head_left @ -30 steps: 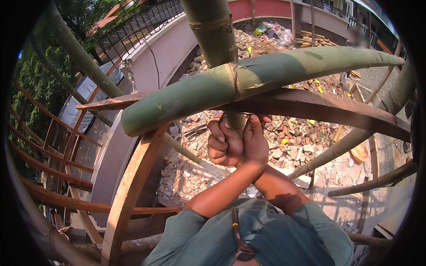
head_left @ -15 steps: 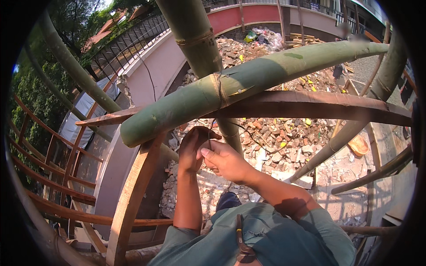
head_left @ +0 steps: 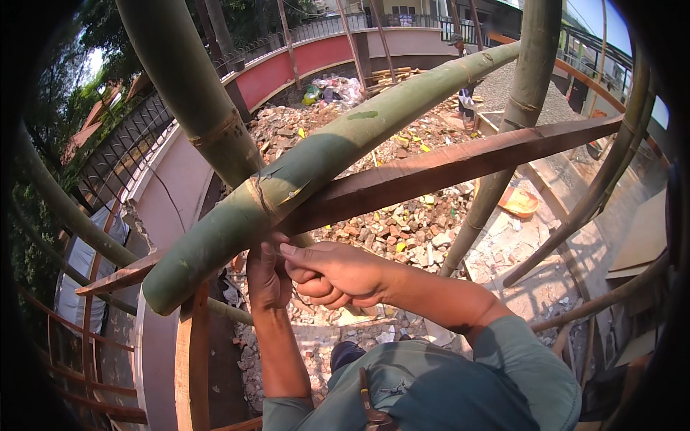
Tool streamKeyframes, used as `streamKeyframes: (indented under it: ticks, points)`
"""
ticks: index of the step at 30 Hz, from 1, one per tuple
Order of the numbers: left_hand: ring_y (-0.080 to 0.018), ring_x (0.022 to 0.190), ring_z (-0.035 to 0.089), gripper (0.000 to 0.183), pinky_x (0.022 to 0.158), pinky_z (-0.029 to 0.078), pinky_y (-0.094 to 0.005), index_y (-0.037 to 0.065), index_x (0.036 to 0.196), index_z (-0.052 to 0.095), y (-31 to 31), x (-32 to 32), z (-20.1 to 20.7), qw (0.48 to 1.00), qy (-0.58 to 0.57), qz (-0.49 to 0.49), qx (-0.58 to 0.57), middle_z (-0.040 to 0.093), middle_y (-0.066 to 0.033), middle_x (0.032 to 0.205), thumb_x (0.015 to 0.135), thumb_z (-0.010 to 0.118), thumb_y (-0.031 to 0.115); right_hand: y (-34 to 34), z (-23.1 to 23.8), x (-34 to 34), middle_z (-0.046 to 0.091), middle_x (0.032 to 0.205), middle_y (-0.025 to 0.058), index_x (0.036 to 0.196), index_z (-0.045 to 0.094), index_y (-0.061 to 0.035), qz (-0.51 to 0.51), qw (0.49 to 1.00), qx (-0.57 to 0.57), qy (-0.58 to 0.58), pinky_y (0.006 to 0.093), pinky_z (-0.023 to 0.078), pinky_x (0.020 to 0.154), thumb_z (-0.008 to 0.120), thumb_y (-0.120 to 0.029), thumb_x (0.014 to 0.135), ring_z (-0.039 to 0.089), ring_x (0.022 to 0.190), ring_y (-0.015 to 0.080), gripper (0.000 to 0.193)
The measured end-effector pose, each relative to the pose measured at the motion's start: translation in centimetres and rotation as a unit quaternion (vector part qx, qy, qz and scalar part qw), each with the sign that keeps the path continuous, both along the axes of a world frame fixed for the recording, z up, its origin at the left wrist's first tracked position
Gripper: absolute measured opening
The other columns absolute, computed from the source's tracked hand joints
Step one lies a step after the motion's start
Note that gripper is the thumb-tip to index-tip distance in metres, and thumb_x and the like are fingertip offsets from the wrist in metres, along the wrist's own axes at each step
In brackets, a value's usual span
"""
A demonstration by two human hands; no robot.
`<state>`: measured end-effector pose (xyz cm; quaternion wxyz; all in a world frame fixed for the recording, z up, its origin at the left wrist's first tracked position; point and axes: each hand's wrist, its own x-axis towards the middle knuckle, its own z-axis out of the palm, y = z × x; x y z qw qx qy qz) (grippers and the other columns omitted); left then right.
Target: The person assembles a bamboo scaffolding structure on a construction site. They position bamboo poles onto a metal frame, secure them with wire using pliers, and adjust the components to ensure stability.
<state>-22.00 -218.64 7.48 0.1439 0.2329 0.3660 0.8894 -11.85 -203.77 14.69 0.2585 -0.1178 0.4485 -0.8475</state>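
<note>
Under the thick green bamboo pole (head_left: 316, 165), your work's moved in closer: right hand (head_left: 332, 274) curled closed, contents hidden; left hand's (head_left: 268, 281) grip unclear.

No text, label, number or sign can be read; toward six o'clock, a small mark (head_left: 394, 388) on the front of the green shirt (head_left: 453, 381) is too small to tell as lettering or as a crease.
</note>
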Motion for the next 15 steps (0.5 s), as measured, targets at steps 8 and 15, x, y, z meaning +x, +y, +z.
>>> streamKeyframes:
  ticks: [8,15]
  points:
    - [-0.0027,0.048,0.027,0.020,0.044,0.017,-0.0226,0.005,0.101,0.066,0.6,1.4,2.3,0.988,-0.002,0.069,-0.137,0.038,0.0096,0.060,0.093,0.071,0.023,4.6,-2.9,-0.8,0.055,0.074,0.0090,0.091,0.059,-0.0041,-0.205,0.756,0.556,0.277,0.0356,0.050,0.066,0.045,-0.045,0.104,0.057,0.067,0.0235,0.045]
    - [-0.0082,0.083,0.063,0.019,0.075,0.047,-0.0215,-0.004,0.108,0.069,2.1,1.4,0.8,0.947,0.071,0.256,-0.181,0.072,-0.0066,0.095,0.096,0.065,0.009,4.3,1.0,10.1,0.059,0.118,0.0156,0.119,0.062,0.0012,0.076,0.829,0.159,0.531,0.0432,0.047,0.091,0.061,-0.028,0.097,0.060,0.104,0.0322,0.036]
